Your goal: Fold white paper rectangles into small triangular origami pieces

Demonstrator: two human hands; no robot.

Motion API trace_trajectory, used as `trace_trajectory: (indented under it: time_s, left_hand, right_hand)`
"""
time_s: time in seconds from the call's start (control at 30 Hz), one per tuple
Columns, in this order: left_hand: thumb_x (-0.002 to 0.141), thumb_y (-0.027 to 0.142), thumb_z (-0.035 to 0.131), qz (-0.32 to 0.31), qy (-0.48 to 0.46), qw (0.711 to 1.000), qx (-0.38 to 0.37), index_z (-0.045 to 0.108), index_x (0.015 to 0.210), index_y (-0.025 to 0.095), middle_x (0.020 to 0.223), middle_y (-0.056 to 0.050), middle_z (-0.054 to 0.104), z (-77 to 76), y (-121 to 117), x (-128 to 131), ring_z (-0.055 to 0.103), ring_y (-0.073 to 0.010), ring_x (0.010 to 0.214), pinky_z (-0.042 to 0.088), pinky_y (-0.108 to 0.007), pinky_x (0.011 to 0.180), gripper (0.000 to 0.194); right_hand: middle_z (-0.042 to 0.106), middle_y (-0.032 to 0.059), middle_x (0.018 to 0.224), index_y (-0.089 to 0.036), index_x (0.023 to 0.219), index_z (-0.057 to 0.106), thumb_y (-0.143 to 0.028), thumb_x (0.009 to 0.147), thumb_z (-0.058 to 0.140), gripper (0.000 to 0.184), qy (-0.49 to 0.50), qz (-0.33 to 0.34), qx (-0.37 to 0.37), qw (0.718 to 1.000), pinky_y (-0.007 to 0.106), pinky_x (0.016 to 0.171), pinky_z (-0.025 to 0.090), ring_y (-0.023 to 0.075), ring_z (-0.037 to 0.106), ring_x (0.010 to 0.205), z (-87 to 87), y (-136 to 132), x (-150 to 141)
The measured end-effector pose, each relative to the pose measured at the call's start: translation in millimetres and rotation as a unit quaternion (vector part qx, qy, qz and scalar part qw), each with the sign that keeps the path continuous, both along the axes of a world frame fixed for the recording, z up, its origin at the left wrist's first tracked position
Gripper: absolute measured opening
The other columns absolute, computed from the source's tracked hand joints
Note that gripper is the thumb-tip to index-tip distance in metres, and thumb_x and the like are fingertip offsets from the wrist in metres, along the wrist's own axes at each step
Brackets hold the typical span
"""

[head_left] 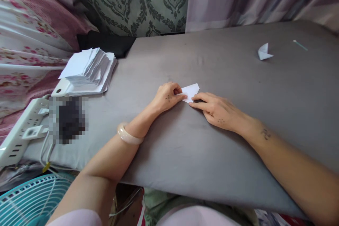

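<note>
A small folded piece of white paper (192, 90) lies on the grey cloth-covered surface between my hands. My left hand (168, 95) pinches its left end, thumb on top and the other fingers curled beneath or behind. With two fingers stretched out, my right hand (215, 109) touches the paper's lower right edge; its thumb is mostly hidden. Farther off to the right stands a folded white paper shape (264, 52) with pointed corners, apart from both hands.
Stacked white paper sheets (90, 70) sit at the back left. A white power strip (22, 130) with plugs and cables lies along the left edge, near a blurred-out dark patch (71, 120). A thin pale stick (300, 45) rests far right. A teal fan (31, 197) stands lower left.
</note>
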State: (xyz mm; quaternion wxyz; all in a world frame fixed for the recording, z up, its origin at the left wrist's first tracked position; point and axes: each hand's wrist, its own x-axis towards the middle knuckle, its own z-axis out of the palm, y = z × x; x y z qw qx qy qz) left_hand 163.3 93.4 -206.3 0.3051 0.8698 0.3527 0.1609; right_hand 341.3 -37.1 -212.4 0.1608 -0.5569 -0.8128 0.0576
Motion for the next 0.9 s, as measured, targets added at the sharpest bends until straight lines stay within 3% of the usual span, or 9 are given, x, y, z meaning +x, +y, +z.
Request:
trace_trajectory:
  time_s: [0.17,0.5,0.67,0.8,0.9]
  left_hand:
    - [0.082,0.024,0.060,-0.003,0.002,1.000,-0.010,0.066,0.081,0.015,0.077,-0.003,0.065,-1.1,1.8,-0.6,0.054,-0.0130,0.071,0.043,-0.025,0.066,0.010]
    - [0.081,0.025,0.060,0.002,0.014,1.000,-0.002,0.066,0.080,0.016,0.076,-0.003,0.065,1.6,0.3,2.0,0.054,-0.0138,0.072,0.042,-0.025,0.065,0.011]
    - [0.083,0.028,0.060,0.002,0.039,0.999,0.010,0.063,0.081,0.017,0.079,-0.003,0.065,-4.2,2.2,1.4,0.055,-0.0156,0.076,0.041,-0.029,0.071,0.011]
    - [0.089,0.031,0.054,0.002,0.076,0.988,0.136,0.059,0.093,0.018,0.098,-0.007,0.063,-8.4,-1.9,0.5,0.054,-0.0211,0.091,0.038,-0.036,0.082,0.015]
    - [0.095,0.024,0.043,-0.055,0.149,0.952,0.260,0.058,0.095,0.016,0.102,-0.012,0.062,-2.8,-16.9,3.8,0.053,-0.0258,0.099,0.037,-0.039,0.085,0.017]
  right_hand:
    - [0.061,0.0079,0.124,-0.023,0.121,0.065,-0.003,0.086,0.040,0.048,0.006,-0.004,-0.010,1.000,0.035,0.083,0.051,0.0227,0.060,0.107,1.7,-1.1,-1.3]
    - [0.063,0.0085,0.120,-0.023,0.117,0.067,-0.004,0.086,0.041,0.045,0.017,0.002,0.000,1.000,0.037,0.085,0.051,0.0226,0.060,0.105,1.2,1.2,-1.8]
    - [0.056,0.0072,0.136,-0.022,0.115,0.067,-0.002,0.084,0.042,0.044,-0.003,0.004,0.016,1.000,0.040,0.089,0.050,0.0237,0.058,0.109,1.8,2.6,-2.4]
    - [0.062,0.0033,0.132,-0.021,0.111,0.068,-0.002,0.085,0.042,0.042,-0.020,0.016,0.023,0.999,0.039,0.092,0.049,0.0232,0.057,0.109,3.2,4.9,-4.4]
    - [0.065,0.0053,0.125,-0.020,0.110,0.068,-0.004,0.086,0.042,0.039,-0.028,0.013,0.021,0.999,0.039,0.090,0.050,0.0232,0.058,0.106,4.6,5.9,-5.6]
